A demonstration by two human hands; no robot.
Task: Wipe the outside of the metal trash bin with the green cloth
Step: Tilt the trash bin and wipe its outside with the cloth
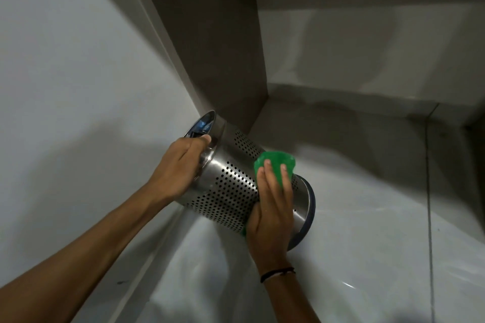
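Note:
The metal trash bin (pixel 231 181) is a shiny steel cylinder with rows of small holes. It is tipped over, with its open rim up left and its dark-rimmed base down right. My left hand (pixel 178 165) grips the bin at the rim, fingers curled over the edge. My right hand (pixel 273 207) lies flat on the bin's side near the base and presses the green cloth (pixel 275 162) against the metal. The cloth bunches out past my fingertips, and a small bit shows below my palm.
A white wall (pixel 78 60) stands close on the left and a grey wall corner (pixel 236 47) rises just behind the bin. The glossy pale tiled floor (pixel 367 217) spreads to the right, with a dark grout line (pixel 429 191) running down it.

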